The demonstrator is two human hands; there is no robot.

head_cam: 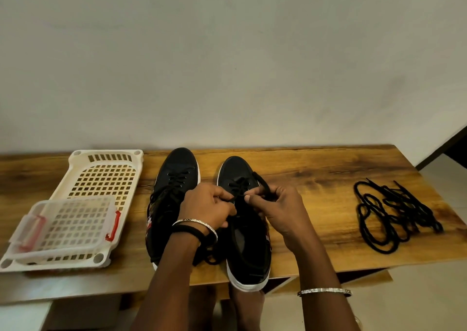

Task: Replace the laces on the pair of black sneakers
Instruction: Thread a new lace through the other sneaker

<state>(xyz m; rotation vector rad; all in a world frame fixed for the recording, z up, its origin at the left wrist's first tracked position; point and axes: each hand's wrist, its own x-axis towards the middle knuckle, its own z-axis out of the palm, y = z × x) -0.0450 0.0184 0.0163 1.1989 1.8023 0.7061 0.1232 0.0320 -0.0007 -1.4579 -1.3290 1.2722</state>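
Two black sneakers with white soles stand side by side on the wooden table, toes toward the wall. The left sneaker [174,179] is laced. Over the right sneaker [249,245] both my hands work at its black lace [240,183]. My left hand [207,204] pinches one strand above the tongue. My right hand [275,204] holds a loop of the same lace, which arcs over its fingers. The right sneaker's heel hangs slightly past the table's front edge. A loose pile of black laces [394,217] lies on the table to the right, apart from both hands.
A white perforated plastic tray [106,174] lies at the left of the wooden table [316,179], with a smaller white basket with red clips [65,224] on it. A plain wall rises behind. The table ends at the right, above pale floor.
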